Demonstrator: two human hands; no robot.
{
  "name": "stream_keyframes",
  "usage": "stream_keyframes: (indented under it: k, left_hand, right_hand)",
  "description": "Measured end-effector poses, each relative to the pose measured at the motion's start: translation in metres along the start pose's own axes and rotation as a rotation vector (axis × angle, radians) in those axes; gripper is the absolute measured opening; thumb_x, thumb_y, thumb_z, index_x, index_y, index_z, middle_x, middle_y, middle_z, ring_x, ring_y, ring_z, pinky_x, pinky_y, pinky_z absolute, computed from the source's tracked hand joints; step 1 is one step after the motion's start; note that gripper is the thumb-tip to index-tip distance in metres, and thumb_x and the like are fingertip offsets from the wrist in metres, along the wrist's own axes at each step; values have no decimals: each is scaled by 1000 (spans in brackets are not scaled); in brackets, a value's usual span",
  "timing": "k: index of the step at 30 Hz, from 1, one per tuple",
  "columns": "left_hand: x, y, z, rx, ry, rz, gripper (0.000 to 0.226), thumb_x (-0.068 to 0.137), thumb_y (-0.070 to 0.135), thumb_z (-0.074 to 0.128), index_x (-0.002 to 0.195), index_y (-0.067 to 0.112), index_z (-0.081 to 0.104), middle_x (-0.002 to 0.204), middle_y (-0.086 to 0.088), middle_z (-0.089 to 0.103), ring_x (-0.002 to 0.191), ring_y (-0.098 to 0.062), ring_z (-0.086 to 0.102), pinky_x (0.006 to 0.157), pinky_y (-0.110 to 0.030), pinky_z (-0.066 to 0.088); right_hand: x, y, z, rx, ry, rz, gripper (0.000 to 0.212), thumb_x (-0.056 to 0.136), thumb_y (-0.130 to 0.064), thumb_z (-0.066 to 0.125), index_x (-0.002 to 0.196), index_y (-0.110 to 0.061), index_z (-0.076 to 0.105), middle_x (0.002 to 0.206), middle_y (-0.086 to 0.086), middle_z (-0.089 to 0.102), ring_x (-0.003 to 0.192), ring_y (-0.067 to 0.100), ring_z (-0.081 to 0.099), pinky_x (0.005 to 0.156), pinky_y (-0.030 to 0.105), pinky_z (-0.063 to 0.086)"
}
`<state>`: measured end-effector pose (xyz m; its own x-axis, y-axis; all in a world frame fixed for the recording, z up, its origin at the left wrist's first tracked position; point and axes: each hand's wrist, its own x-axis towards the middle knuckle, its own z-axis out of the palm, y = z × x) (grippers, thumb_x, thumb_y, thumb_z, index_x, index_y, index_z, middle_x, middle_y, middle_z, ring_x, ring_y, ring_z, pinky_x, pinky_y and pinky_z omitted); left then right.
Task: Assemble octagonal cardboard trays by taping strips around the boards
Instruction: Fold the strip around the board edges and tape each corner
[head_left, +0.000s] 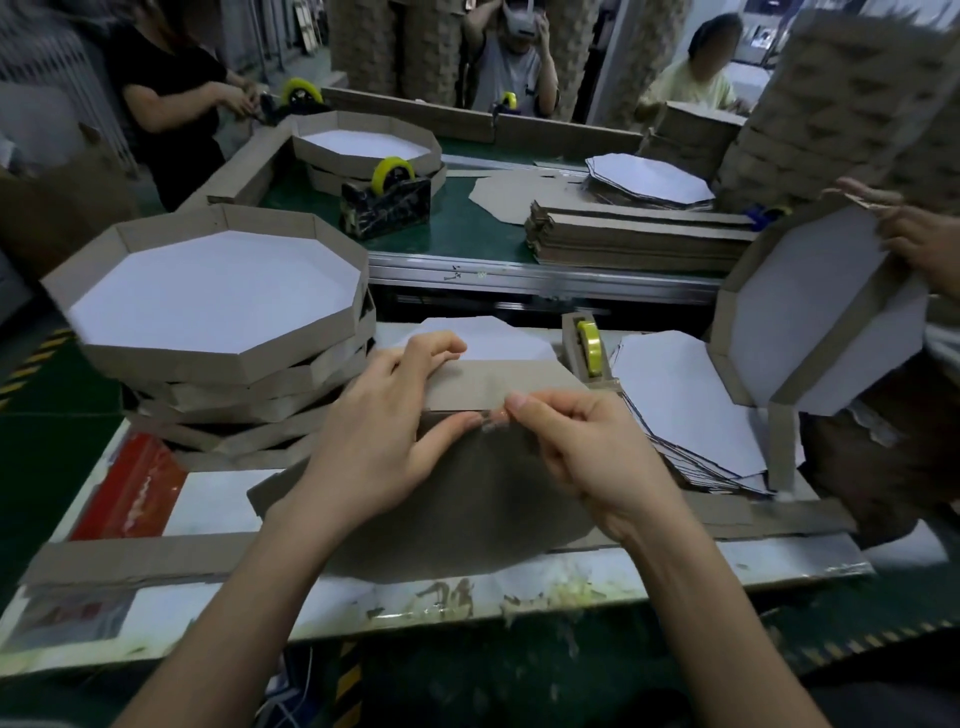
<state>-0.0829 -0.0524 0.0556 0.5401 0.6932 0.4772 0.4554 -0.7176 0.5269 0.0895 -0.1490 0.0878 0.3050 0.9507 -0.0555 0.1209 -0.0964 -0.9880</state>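
Two hands meet at one seam. The left hand (384, 415) curls its fingers (441, 345) over the top edge of a brown cardboard strip (498, 382), thumb pressed at its lower edge. The right hand (582, 447) pinches a small piece of clear tape (493, 419) between thumb and forefinger at that seam. The strip stands against a brown octagonal cardboard board (467, 514) lying on the white desk (218, 499). One stack of finished octagonal trays (218, 291) sits left, and one pile of white-faced octagonal boards (691, 405) sits right. Four yellow tape rolls (589, 340) are in view.
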Motion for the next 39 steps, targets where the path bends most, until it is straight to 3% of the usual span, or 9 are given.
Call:
stream_keyframes:
  k: [4, 7, 11, 15, 24, 28, 33, 37, 39]
  left_hand:
    - [-2, 4, -1, 57, 55, 76, 41, 89, 42, 63, 125, 41, 43, 115, 18, 45, 107, -10, 43, 70, -31, 41]
    - [-2, 6, -3, 84, 13, 98, 42, 92, 42, 55, 132, 46, 43, 127, 23, 47, 114, -12, 44, 78, -34, 47]
    - [-1, 8, -8, 222, -115, 113, 43, 96, 51, 32, 138, 57, 36, 139, 3, 53, 123, -25, 45, 87, -40, 48]
    - [-2, 9, -7, 257, -131, 93, 36, 100, 49, 32, 133, 57, 46, 139, 1, 52, 123, -26, 44, 84, -38, 47]
    - [-2, 10, -8, 206, -113, 68, 36, 97, 49, 38, 131, 58, 47, 140, 4, 52, 127, -23, 42, 87, -41, 50]
    - [6, 22, -6, 187, -30, 33, 36, 88, 59, 41, 114, 53, 64, 131, 6, 62, 130, -22, 45, 107, -46, 35]
    - [15, 25, 3, 225, 6, 96, 39, 87, 63, 45, 108, 43, 71, 117, 4, 69, 107, -19, 61, 90, -38, 45]
    - [13, 17, 5, 237, 59, 118, 32, 87, 58, 50, 107, 43, 71, 115, 3, 70, 103, -19, 63, 87, -37, 45]
    - [14, 16, 6, 265, 52, 125, 33, 86, 58, 51, 108, 42, 71, 115, 2, 70, 102, -20, 63, 87, -36, 45]
  right_hand:
    - [-11, 12, 4, 135, 2, 51, 24, 95, -30, 63, 76, -25, 78, 45, -4, 37, 38, 9, 28, 37, 17, 24]
    - [-14, 17, 5, 193, -9, 61, 21, 95, -28, 62, 83, -23, 79, 46, -6, 38, 37, 7, 29, 37, 16, 25]
    - [-16, 21, 5, 220, -35, 51, 19, 91, -30, 64, 85, -19, 79, 46, -5, 37, 38, 7, 29, 37, 17, 25]
    - [-15, 28, 6, 240, -40, 51, 28, 80, -42, 70, 86, -16, 78, 46, -7, 37, 37, 7, 30, 37, 16, 25]
    - [-9, 38, 11, 110, 31, -37, 16, 92, -29, 69, 81, -20, 79, 46, -13, 52, 40, 1, 44, 42, 10, 34]
    - [-10, 38, 11, 46, 39, -115, 19, 94, -24, 65, 80, -20, 77, 50, -15, 59, 49, -5, 55, 47, 5, 38]
    - [-8, 38, 13, 25, 89, -109, 21, 94, -25, 66, 78, -17, 77, 53, -8, 60, 51, -2, 51, 51, 7, 37]
    - [-6, 41, 10, -183, 27, -110, 24, 92, -17, 68, 71, -9, 77, 47, -6, 49, 50, 3, 40, 53, 16, 33]
    - [-8, 40, 4, -220, 87, -161, 25, 90, -14, 68, 67, -8, 74, 48, 8, 49, 51, 8, 40, 54, 20, 32]
